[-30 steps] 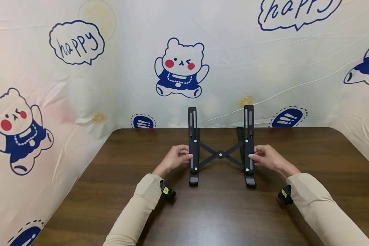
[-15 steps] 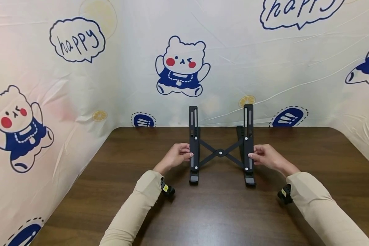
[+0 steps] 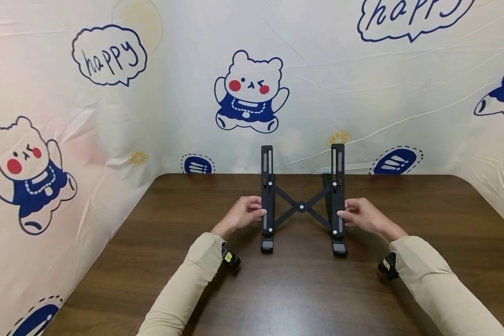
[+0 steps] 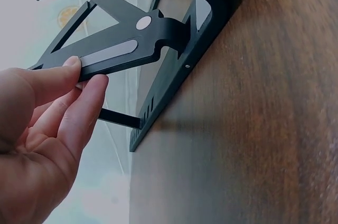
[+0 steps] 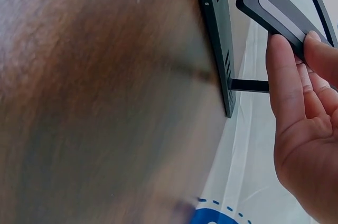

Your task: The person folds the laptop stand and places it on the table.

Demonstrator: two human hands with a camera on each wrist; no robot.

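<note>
A black folding laptop stand [image 3: 301, 206] stands raised on the table, its two long rails joined by crossed bars with a round centre pivot. My left hand [image 3: 242, 213] pinches the left rail between thumb and fingers. On the other side, my right hand [image 3: 363, 213] pinches the right rail the same way. The left wrist view shows the thumb on the grey pad strip of the rail [image 4: 113, 52] and the fingers beneath it. In the right wrist view the rail [image 5: 280, 20] is held likewise, with a support leg [image 5: 251, 85] behind the fingers reaching down to the slotted base.
The brown wooden table [image 3: 277, 298] extends around the stand. Behind it and to both sides hangs a pale curtain [image 3: 319, 84] printed with bears and writing. A small black camera sits on each wrist, the left camera [image 3: 231, 260] and the right camera [image 3: 388, 267].
Both hands have moved slightly inward with the rails, so the stand is narrower and its crossed bars stand steeper. The grips look unchanged.
</note>
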